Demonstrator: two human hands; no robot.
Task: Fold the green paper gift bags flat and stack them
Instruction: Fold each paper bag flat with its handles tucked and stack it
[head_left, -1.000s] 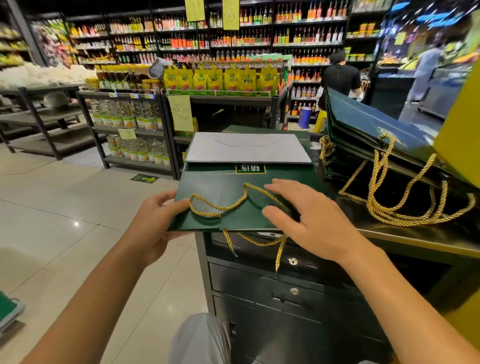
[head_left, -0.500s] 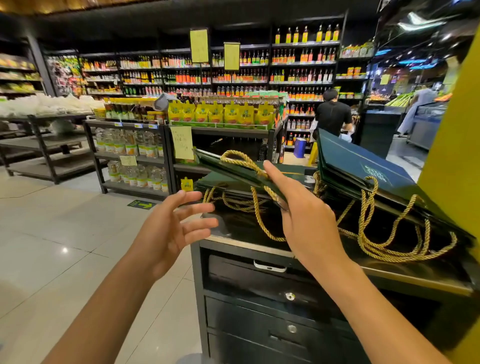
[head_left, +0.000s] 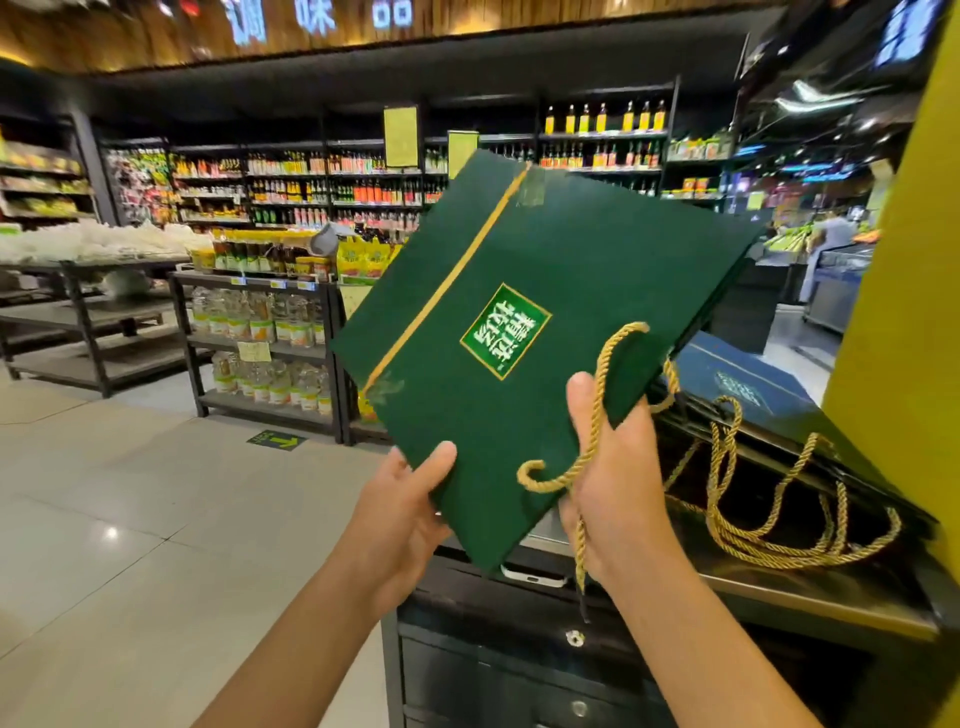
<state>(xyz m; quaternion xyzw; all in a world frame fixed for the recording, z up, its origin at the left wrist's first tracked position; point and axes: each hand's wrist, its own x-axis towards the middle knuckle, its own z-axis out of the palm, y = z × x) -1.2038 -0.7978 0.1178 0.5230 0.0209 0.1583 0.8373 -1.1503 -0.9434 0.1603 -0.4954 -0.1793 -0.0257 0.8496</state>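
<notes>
A flat dark green gift bag (head_left: 524, 291) with a gold stripe, a green logo square and gold rope handles is raised in front of me, tilted like a diamond. My left hand (head_left: 405, 509) grips its lower left edge, thumb on the front face. My right hand (head_left: 613, 478) holds the lower right edge, thumb on the front, with the gold rope handle (head_left: 597, 415) looping over it. To the right, a stack of flattened bags (head_left: 748, 395) leans on the counter, their gold ropes (head_left: 769, 519) spilling forward.
The dark counter (head_left: 779, 608) with drawers stands below my hands. A yellow pillar (head_left: 904, 312) rises at the right edge. Store shelving with bottles (head_left: 260, 322) fills the left and back, with tiled floor (head_left: 130, 519) at left. A person stands far right.
The bag has been lifted off the counter and turned upright facing me. My left hand, open in the air half a second ago, now grips its edge. The camera has tilted up.
</notes>
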